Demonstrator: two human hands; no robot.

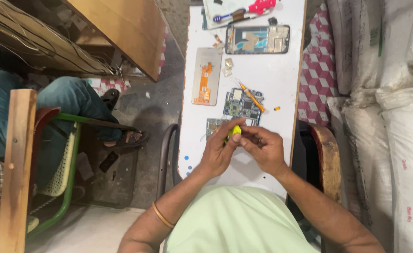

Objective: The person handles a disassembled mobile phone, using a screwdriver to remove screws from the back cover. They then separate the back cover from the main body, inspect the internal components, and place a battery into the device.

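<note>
Both my hands meet over the near end of a narrow white table. My left hand grips a small yellow-green tool, and my right hand pinches the same tool from the right. Just beyond my fingers lie a blue circuit board with an orange-handled screwdriver across it, and a second board partly hidden by my left hand. Farther up the table rest a phone screen panel with an orange flex cable and an open phone frame.
A pink and blue tool lies at the table's far end. Another person in jeans sits on a green-framed chair at left. White sacks are stacked at right beside a red-and-white patterned cloth. A wooden board leans at upper left.
</note>
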